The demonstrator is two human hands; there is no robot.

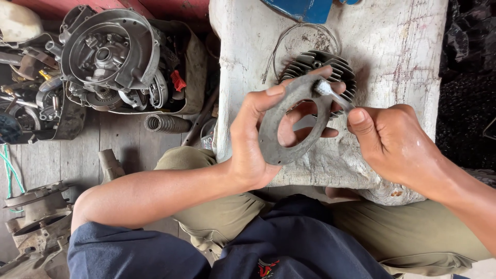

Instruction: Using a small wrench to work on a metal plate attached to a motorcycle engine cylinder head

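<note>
Two hands busy: my left hand [253, 144] clamps gasket [289, 124], right hand [390, 139] pinches brush [330, 93] at gasket's 1 o'clock; coating barely begun.

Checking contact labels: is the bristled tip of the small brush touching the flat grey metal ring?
Touching. The head view shows the small brush, held in the right hand, with its bristles pressed onto the upper edge of the flat grey metal ring gripped by the left hand.
</note>
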